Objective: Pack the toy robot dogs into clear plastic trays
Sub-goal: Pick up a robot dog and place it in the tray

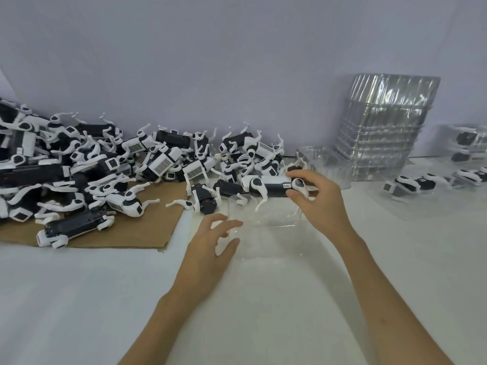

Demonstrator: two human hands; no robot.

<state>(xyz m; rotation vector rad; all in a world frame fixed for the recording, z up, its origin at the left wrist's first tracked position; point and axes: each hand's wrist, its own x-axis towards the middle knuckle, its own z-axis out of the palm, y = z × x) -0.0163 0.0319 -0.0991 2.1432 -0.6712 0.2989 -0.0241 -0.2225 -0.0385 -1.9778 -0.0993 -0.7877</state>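
Observation:
My right hand [320,200] grips one black-and-white toy robot dog [266,186] by its rear end, holding it level above the far edge of a clear plastic tray [266,241] that lies on the white table in front of me. My left hand [210,243] hovers at the tray's left edge with fingers spread and relaxed; whether they touch the tray is unclear. A big pile of toy robot dogs [105,167] covers the left side of the table.
A brown cardboard sheet [147,233] lies under the pile's near side. A tall stack of empty clear trays [382,127] leans at the back right, with a single loose tray [324,159] before it. Filled trays with dogs [421,185] sit at the far right.

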